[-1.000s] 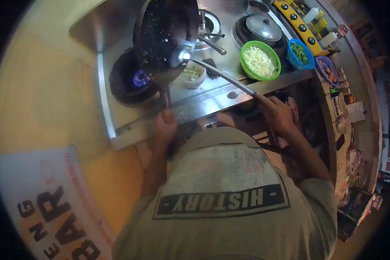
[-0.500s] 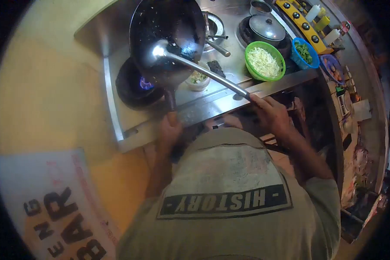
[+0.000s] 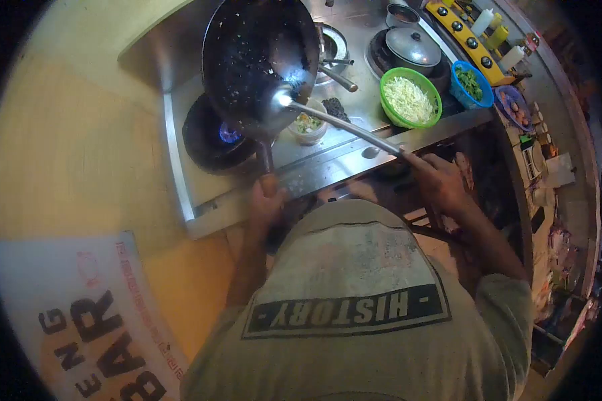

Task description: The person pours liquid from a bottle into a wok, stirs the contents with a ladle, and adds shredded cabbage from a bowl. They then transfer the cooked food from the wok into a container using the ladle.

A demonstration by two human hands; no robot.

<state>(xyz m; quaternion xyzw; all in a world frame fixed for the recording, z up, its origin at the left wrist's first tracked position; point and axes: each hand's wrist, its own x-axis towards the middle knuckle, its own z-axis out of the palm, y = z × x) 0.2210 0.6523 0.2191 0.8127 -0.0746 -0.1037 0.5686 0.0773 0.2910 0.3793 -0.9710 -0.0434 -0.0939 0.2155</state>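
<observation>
My left hand (image 3: pixel 267 202) is wrapped round the handle of a black wok (image 3: pixel 254 60). The wok is raised and tilted beside a burner, its dark inside dotted with small food bits. Blue flame (image 3: pixel 229 132) burns in the black burner ring (image 3: pixel 201 144) below it. In my right hand (image 3: pixel 441 182) is the end of a long metal ladle (image 3: pixel 361 131). Its shiny head overlaps the wok's lower right rim, where glare blurs its shape. Partly behind the ladle, a clear tub (image 3: pixel 308 134) holds chopped food.
Right of the tub stand a green basket (image 3: pixel 437 117) of shredded cabbage and a blue basket (image 3: pixel 456 83) of green leaves. A lidded pot (image 3: pixel 415 45) sits behind. Bottles (image 3: pixel 496 37) line a yellow panel with knobs (image 3: pixel 471 43). Another handle (image 3: pixel 339 79) juts out beside the wok.
The ladle's head has moved right and down, from the middle of the wok to its lower right edge. My right hand has shifted right with it. The wok stays tilted in my left hand.
</observation>
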